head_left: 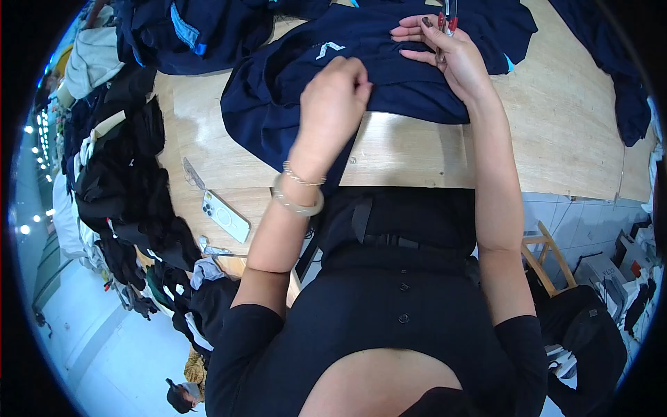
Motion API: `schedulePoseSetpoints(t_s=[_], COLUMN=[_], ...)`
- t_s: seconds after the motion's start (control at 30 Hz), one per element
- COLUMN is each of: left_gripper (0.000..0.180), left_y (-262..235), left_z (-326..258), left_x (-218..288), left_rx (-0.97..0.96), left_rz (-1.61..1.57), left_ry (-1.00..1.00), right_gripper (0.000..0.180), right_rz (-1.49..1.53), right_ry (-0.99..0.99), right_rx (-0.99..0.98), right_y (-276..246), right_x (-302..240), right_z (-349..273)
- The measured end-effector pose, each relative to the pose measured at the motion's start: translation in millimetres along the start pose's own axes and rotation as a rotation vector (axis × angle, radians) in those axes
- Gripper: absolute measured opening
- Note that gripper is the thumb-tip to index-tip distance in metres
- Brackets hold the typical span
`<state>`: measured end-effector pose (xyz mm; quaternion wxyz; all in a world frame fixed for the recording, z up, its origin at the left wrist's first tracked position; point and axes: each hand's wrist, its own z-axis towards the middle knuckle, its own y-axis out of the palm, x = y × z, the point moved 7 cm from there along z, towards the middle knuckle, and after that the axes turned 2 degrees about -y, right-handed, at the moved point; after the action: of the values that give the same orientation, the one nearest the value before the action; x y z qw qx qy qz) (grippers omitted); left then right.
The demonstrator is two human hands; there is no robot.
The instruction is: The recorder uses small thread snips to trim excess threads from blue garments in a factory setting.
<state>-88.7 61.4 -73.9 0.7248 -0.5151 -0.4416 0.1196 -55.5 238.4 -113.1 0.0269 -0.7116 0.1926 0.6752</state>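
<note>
A navy garment [410,97] lies spread over the wooden table in front of me, one part hanging past the near edge. A small white label [329,50] shows on its upper left part. Over the garment's middle, my left hand [332,101] is closed, its fingers curled inward; whatever they may pinch is hidden. My right hand [455,59], farther to the right above the cloth, holds small metal thread snips [440,54] between thumb and fingers. Its other fingers stretch out to the left over the fabric.
More navy garments [201,42] lie at the far left of the table [396,149], another [629,97] at the far right. A phone [226,215] rests left of my left forearm. Dark clothes [125,181] are heaped along the left side. A wooden stool [549,257] stands at the right.
</note>
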Motion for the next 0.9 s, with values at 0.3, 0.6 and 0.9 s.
schedulePoseSetpoints(t_s=[0.3, 0.6, 0.9], left_gripper=[0.009, 0.02, 0.005], left_y=[-82.0, -6.3, -25.7], left_z=[15.4, -4.6, 17.3], left_x=[-102.9, 18.0, -49.5], left_rx=[0.298, 0.141, -0.129], left_rz=[-0.822, 0.113, -0.91], left_ry=[-0.326, 0.238, -0.124], right_gripper=[0.036, 0.036, 0.036], right_rz=[-0.05, -0.031, -0.019], right_ry=[-0.002, -0.003, -0.006], right_rx=[-0.001, -0.015, -0.008], right_y=[0.8, -1.0, -3.3], right_x=[-2.0, 1.1, 1.4], right_z=[1.1, 1.6, 2.7])
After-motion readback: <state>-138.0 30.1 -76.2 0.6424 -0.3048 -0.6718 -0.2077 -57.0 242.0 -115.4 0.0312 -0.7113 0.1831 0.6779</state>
